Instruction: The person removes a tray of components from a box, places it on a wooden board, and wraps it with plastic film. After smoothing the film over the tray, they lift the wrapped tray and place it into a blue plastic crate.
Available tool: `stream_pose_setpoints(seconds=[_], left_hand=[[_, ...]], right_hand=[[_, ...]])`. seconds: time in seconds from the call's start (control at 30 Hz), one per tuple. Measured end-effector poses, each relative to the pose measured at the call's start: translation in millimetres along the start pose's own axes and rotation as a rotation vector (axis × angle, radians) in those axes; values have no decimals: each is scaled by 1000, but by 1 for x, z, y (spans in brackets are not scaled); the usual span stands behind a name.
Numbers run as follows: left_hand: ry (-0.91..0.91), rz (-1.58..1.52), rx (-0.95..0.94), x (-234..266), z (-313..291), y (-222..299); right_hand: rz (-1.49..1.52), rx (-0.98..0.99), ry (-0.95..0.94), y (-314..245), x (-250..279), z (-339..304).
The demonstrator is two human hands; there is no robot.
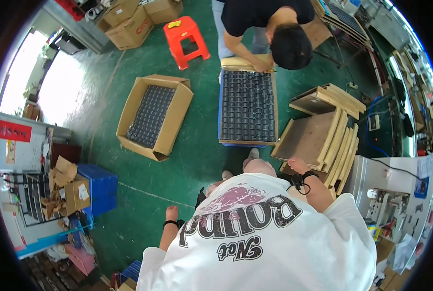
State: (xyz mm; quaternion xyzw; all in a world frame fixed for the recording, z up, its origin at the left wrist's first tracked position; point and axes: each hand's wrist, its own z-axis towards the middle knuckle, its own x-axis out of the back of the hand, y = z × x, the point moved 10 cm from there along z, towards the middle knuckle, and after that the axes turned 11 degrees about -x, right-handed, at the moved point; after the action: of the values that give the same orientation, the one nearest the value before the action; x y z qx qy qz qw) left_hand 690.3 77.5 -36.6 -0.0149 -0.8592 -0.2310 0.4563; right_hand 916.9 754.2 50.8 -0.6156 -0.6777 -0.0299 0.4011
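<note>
Wooden trays [306, 136]: stacked near right hand [299, 165]; left hand [172, 212] over green floor [197, 126]. Cannot tell finger spread or hold of either.

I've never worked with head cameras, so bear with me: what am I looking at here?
This is no machine but a bare-handed person, seen from above by a fisheye camera worn on their own head. The left hand is over the green floor, the right hand near stacked wooden frames; both seem empty. On the floor stands a cardboard box of dark parts. Ahead, a co-worker's hand is at the far edge of a dark grid.
</note>
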Motion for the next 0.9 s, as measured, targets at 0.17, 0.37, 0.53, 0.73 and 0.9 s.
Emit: stream_pose_setpoints(seconds=[0.17,0.37,0.53,0.73,0.9], left_hand=[[29,-243,278,14,12,37],[-31,69,-136,20,51,31],[15,-378,165,14,83,26],[138,-320,108,25,81,25],[32,-402,273,31,62,57]], right_hand=[[-321,260,63,70,-12,-5],[-739,512,22,102,-50,-10],[-581,320,12,98,-40,-16],[-149,215,4,67,-26,-10],[-210,233,27,67,-25,-12]])
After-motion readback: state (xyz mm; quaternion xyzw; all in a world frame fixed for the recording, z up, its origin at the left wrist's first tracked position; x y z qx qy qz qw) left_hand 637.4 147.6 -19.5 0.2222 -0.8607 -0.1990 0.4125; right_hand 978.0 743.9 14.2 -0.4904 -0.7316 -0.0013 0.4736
